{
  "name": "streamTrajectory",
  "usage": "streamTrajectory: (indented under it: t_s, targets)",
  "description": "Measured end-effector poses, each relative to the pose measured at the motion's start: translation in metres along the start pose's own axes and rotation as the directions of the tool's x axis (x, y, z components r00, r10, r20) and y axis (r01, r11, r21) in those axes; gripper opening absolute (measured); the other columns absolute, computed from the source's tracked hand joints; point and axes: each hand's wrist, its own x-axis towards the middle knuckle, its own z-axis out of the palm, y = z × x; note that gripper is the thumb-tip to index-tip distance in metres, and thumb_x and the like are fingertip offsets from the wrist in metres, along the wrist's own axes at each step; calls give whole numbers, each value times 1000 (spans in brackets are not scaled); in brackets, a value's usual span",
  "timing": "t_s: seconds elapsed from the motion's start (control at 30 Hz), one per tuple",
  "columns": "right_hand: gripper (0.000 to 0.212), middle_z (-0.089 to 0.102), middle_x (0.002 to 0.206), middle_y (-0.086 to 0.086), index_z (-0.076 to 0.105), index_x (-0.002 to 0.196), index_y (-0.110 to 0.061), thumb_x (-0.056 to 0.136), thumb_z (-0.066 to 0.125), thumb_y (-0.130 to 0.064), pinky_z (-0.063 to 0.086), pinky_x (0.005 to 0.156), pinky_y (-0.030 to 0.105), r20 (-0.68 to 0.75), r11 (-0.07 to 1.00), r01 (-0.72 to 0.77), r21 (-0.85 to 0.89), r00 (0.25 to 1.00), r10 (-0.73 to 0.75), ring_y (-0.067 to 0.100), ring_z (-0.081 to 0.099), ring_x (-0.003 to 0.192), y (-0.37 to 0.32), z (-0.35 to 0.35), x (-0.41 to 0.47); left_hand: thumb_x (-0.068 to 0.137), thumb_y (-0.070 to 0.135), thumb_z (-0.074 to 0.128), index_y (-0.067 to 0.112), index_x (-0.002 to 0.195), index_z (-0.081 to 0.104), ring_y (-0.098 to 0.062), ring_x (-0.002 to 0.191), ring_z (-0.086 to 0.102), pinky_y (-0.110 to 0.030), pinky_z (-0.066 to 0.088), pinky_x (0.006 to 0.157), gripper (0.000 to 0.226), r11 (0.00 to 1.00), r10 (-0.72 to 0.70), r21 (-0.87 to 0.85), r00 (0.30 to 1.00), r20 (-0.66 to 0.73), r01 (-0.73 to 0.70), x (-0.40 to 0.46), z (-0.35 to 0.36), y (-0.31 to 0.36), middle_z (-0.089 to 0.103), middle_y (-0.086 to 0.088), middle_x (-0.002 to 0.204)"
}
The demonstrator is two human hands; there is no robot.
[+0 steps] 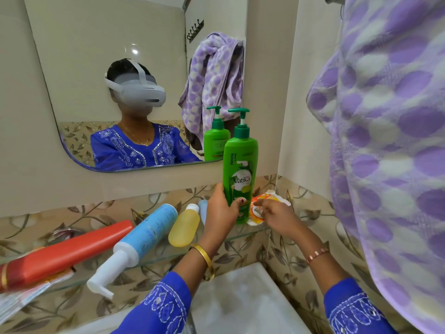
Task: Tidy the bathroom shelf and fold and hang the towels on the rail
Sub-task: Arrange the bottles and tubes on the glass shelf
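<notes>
Glass shelf (255, 231), lower centre of frame: green Vatika pump bottle (239, 174) upright near its right end, left hand (222, 210) wrapped around the lower body. Right hand (277, 214), fingers loosely spread, touches an orange-and-white sachet (258, 209) just right of the bottle. Lying leftward: yellow bottle (184, 225), blue pump bottle (144, 233), red bottle (60, 251); purple-spotted towel (390, 141) hangs at right edge.

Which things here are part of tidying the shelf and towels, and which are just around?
Job: green pump bottle in left hand; orange sachet at right hand; blue pump bottle, red tube, yellow bottle; purple spotted towel.
Around: mirror, white basin.
</notes>
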Motion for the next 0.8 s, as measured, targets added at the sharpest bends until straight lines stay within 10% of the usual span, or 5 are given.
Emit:
streamTrajectory:
  t_s: [0.43, 0.8]
  targets:
    - [37, 61, 116, 12, 58, 114, -9, 97, 35, -32, 46, 78, 34, -185, 875, -98, -475, 983, 10, 30, 59, 103, -14, 13, -24, 81, 9, 66, 9, 117, 49, -23, 110, 57, -36, 48, 93, 40, 991, -92, -94, 996, 15, 93, 3, -3, 3, 62, -10, 118]
    - [26, 65, 101, 20, 62, 101, -1, 94, 42, -16, 39, 66, 31, -282, 979, -96, -179, 958, 42, 34, 59, 94, -29, 7, -19, 90, 9, 53, 7, 128, 45, -12, 108, 53, -20, 42, 85, 39, 992, -70, -103, 997, 34, 73, -5, -16, 13, 58, -11, 126]
